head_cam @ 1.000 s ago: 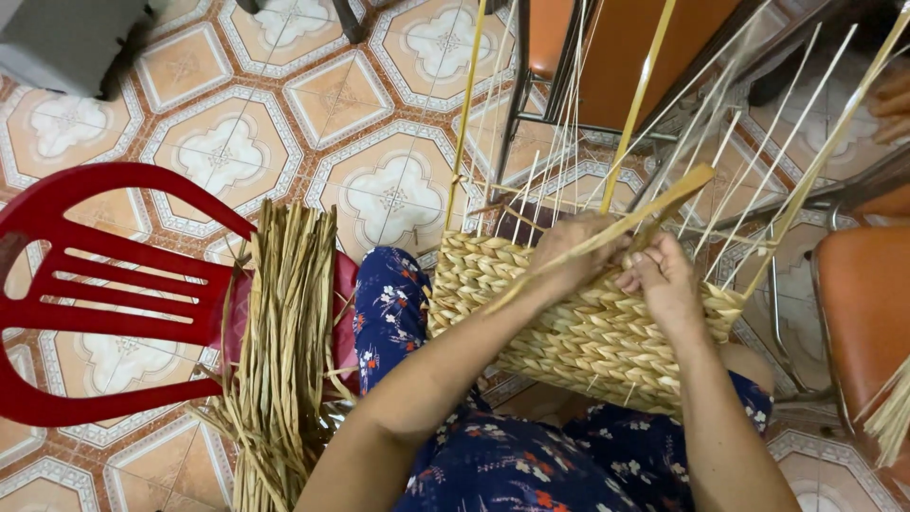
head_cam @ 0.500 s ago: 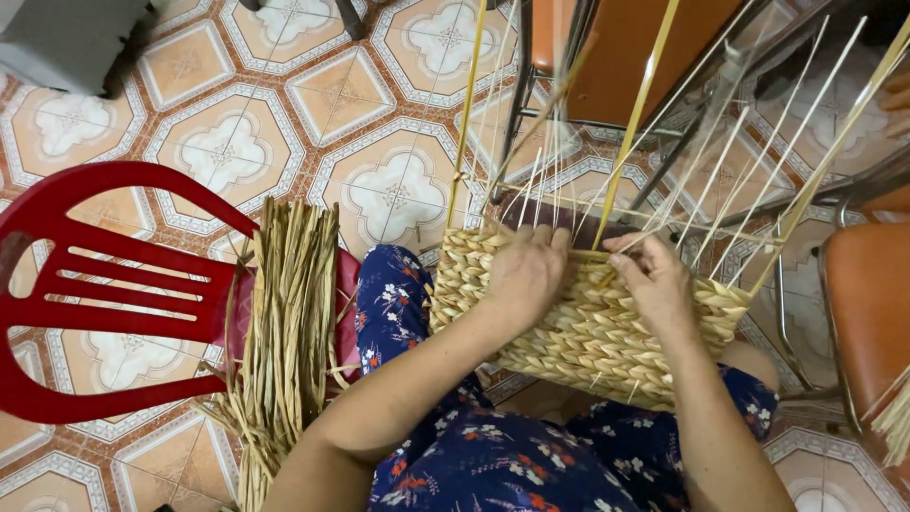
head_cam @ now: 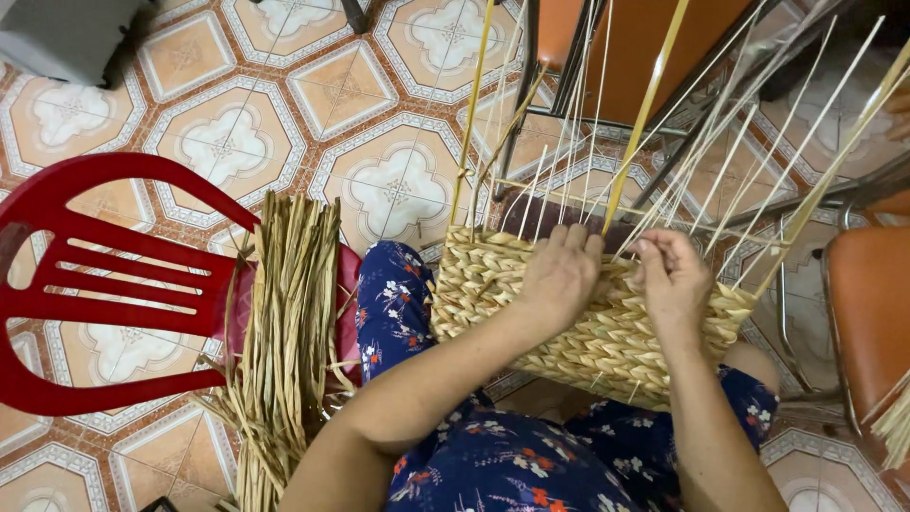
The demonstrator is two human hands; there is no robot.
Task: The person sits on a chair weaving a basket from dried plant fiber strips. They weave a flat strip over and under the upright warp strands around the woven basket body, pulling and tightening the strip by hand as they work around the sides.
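Near the centre of the frame, seen from above, a half-woven basket (head_cam: 569, 322) of pale yellow-tan plaited fibre rests on the lap of a person in a dark blue floral garment (head_cam: 493, 455). Its finished rows form a thick braided band, and many thin upright stakes (head_cam: 701, 142) rise from its top edge, fanning toward the upper right of the frame. The left hand (head_cam: 559, 275) lies over the basket's upper rim, palm down, fingers curled over the edge and pressing on the weave. The right hand (head_cam: 668, 280), just beside it to the right, has its fingertips drawn together at the base of the stakes; it seems to pinch a thin strand there, though the strand is too fine to make out for sure. At centre left, a loose bundle of dried flat reeds (head_cam: 289, 332) lies draped over the seat of a red plastic chair (head_cam: 104, 284), touching the person's knee. Patterned floor tiles (head_cam: 218, 142) in orange, white and grey fill the upper left. Metal chair legs (head_cam: 517, 104) stand at upper centre, and an orange padded seat (head_cam: 872, 303) sits at the right edge.
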